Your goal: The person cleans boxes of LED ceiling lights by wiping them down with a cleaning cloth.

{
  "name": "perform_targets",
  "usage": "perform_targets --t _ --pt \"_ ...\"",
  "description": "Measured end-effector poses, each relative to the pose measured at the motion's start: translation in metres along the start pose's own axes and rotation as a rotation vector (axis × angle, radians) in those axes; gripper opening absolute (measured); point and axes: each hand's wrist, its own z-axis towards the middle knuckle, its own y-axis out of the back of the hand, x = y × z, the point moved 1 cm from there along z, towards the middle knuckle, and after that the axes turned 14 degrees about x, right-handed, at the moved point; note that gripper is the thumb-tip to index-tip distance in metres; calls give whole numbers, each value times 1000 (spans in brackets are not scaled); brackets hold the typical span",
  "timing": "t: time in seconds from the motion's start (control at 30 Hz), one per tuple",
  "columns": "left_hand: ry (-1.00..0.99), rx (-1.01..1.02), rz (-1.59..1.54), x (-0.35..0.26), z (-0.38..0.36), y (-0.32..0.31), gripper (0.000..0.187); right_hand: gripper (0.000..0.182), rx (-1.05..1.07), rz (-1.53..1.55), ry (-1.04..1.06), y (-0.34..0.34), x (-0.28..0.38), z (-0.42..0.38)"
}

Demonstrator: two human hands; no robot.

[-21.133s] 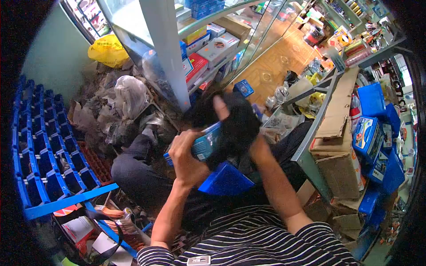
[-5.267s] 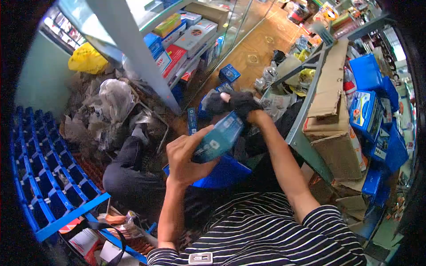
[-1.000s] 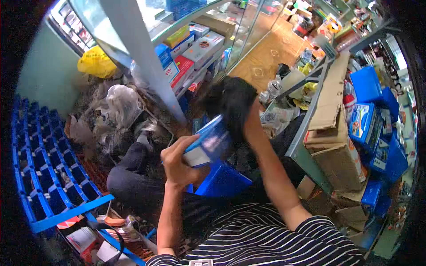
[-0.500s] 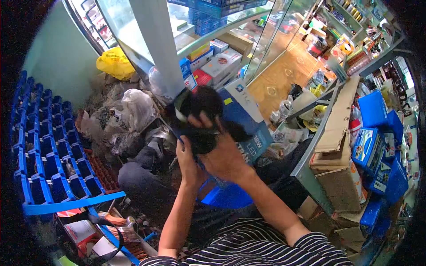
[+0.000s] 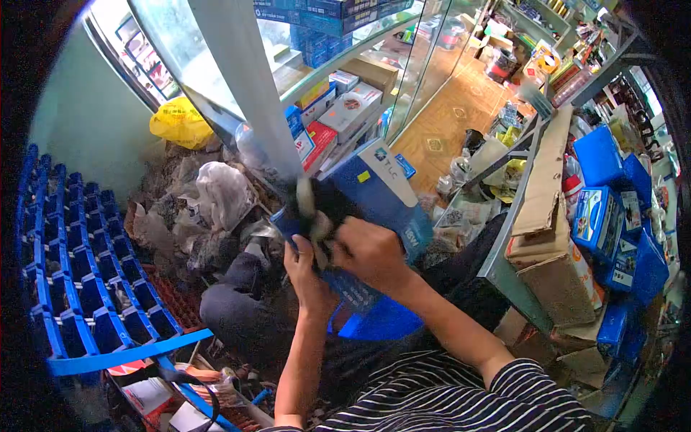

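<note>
A blue LED light box (image 5: 374,183) with TLC lettering stands tilted in front of me, above my lap. My left hand (image 5: 308,272) is closed on its near left edge, thumb up along the side. My right hand (image 5: 374,250) is curled over the box with its fingers bent round a soft black cloth-like thing (image 5: 331,205). A pale strip (image 5: 306,198) shows beside the black thing, blurred by motion. What exactly the right hand grips I cannot tell. Below the box, a bright blue bin (image 5: 378,320) sits close to my lap.
Blue compartment bins (image 5: 79,266) line the left side. Crumpled plastic bags (image 5: 223,191) and a yellow bag (image 5: 180,122) lie by the glass cabinet. A metal shelf frame (image 5: 515,237), an open cardboard carton (image 5: 558,281) and blue boxes (image 5: 601,223) stand at right.
My right hand has shifted slightly right and down and curled more. The black thing has moved down and uncovers more of the box's face. The view has shifted a little.
</note>
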Motion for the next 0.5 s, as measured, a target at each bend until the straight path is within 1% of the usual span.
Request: perform_targets --t 0.03,0.07,0.1,0.17,0.23,0.27,0.3,0.37,0.4,0.5 --pt "12 -16 1 -7 -1 -3 46 20 72 20 -56 1 -12 -13" --pt "-3 -35 -49 -3 -4 2 48 22 -65 56 -137 3 -29 -16" --pt "22 -5 37 -2 -6 5 49 24 -200 89 -221 6 -49 -16" --pt "60 -13 -52 0 -11 0 51 27 -335 94 -286 16 -63 -6" --pt "59 1 25 2 -12 -1 52 31 -320 42 -218 27 -44 23" --pt "51 8 65 2 -11 -1 52 29 -244 48 -119 23 -24 33" --pt "6 3 10 4 -10 2 50 28 -170 53 -19 20 -6 39" --pt "-84 -9 -101 14 -7 14 46 23 -61 14 112 18 22 28" --pt "-38 93 -247 19 -5 22 47 21 -5 -7 179 17 29 25" --pt "-50 -29 -60 -5 -8 1 47 21 -101 -444 16 3 -26 12"
